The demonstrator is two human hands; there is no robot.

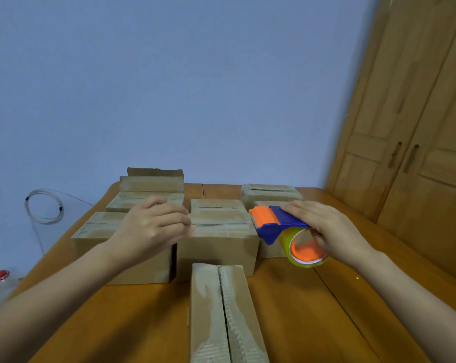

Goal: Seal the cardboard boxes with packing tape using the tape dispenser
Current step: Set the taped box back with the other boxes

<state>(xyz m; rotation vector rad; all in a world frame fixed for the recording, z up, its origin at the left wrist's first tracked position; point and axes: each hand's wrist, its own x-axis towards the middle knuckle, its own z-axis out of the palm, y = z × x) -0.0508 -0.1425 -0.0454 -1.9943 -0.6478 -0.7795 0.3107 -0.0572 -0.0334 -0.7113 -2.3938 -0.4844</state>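
Boxes (122, 258), I count roughly eight on table (300, 310); one tape dispenser (274, 224) at 3 o'clock gripped in right hand (326, 229), left hand (153, 226) loosely curled, empty, touching middle box (216, 247).

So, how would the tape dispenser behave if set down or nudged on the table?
Probably light for its size: the right hand holds the tape dispenser up alone. Likely stiff, as its blue frame looks like moulded plastic. The round tape roll might rock, but the frame's flat sides should stop it rolling far.
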